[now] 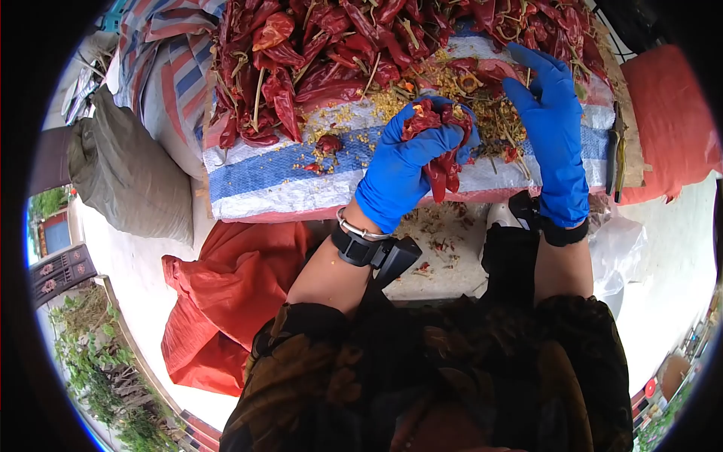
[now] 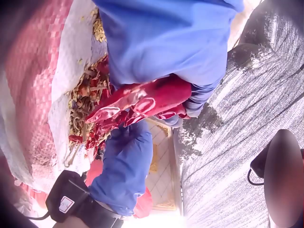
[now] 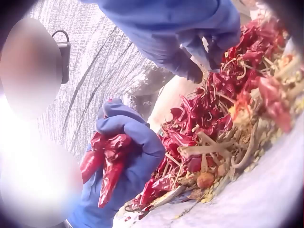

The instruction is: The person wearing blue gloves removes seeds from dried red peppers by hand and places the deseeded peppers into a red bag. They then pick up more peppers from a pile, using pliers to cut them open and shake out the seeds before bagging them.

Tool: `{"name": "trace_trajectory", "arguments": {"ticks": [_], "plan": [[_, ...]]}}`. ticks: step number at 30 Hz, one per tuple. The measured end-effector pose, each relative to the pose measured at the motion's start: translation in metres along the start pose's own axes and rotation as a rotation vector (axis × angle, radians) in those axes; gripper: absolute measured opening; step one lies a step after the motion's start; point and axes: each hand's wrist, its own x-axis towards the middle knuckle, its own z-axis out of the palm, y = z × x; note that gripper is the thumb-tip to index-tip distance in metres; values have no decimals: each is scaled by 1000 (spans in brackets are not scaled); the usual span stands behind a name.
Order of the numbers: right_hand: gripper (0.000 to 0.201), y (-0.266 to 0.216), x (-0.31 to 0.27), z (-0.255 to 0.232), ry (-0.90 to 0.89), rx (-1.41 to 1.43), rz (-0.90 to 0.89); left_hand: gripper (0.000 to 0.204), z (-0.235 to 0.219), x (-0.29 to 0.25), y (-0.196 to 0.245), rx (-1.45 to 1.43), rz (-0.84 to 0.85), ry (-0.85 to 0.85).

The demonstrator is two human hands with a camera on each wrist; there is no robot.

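Observation:
In the head view, my blue-gloved left hand (image 1: 401, 167) grips several wrinkled dried red chillies (image 1: 443, 175) above the near side of a striped woven sheet (image 1: 260, 181). Red pods stick out past its fingers, and the left wrist view shows glossy chillies (image 2: 147, 98) below the glove. My right hand (image 1: 553, 124), gloved in blue too, is raised to the right with thumb and fingers apart and nothing seen between them. In the right wrist view, its fingertips hang close to a heap of stems, seeds and broken chillies (image 3: 204, 137).
A large pile of dried chillies (image 1: 331, 53) covers the far side. Loose yellow seeds (image 1: 346, 143) lie scattered across the sheet. Dark-handled scissors or a similar tool (image 1: 616, 151) lie at the right edge. Full sacks (image 1: 128, 169) stand left, a red sack (image 1: 670, 120) right, and red cloth (image 1: 226, 294) below.

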Motion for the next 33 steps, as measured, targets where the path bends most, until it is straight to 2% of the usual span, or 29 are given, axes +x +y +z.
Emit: {"name": "trace_trajectory", "arguments": {"ticks": [2, 3, 5, 6, 8, 9, 11, 13, 15, 18, 20, 21, 23, 27, 29, 31, 33], "plan": [[31, -13, -3, -5, -21, 202, 13, 24, 0, 0, 4, 5, 0, -14], [31, -23, -4, -11, -20, 202, 12, 24, 0, 0, 5, 9, -1, -27], [27, -41, -6, -20, -230, 400, -66, 24, -1, 0, 3, 1, 1, -1], [27, -45, -7, -18, -230, 400, -66, 25, -1, 0, 1, -8, 2, 26], [27, -50, -8, -14, -200, 215, -324, 26, -12, 3, -4, -10, 8, -39], [27, -49, -10, -11, -200, 215, -324, 27, -12, 4, -3, -12, 14, -104], [20, -45, -18, -5, -234, 463, -93, 28, -8, 3, -2, 6, 6, -73], [18, -45, -17, -9, -264, 419, -114, 29, -3, 0, 2, 25, -2, -42], [15, -43, -14, -14, -293, 374, -134, 30, -1, -4, 6, 278, -49, 28], [13, -39, -14, -16, -327, 317, -196, 31, -10, -1, 0, 248, -52, -73], [10, -37, -20, -11, -360, 471, 33, 31, -9, -1, -1, 264, -37, -64], [10, -38, -20, -9, -359, 471, 33, 30, -9, -2, 0, 280, -19, -52], [15, -39, -19, -7, -452, 806, 583, 30, -2, -3, 3, 250, -18, -29], [20, -32, -19, -3, -401, 793, 532, 25, -4, 0, 1, 106, -16, -26], [20, -29, -15, -7, -381, 835, 362, 24, -8, 1, -1, 63, -30, -50], [19, -42, -13, -9, -381, 882, 305, 24, -12, 2, -1, 20, -45, -75], [17, -47, -15, -9, -378, 928, 251, 33, -18, 4, 1, -62, -130, -113]]}}
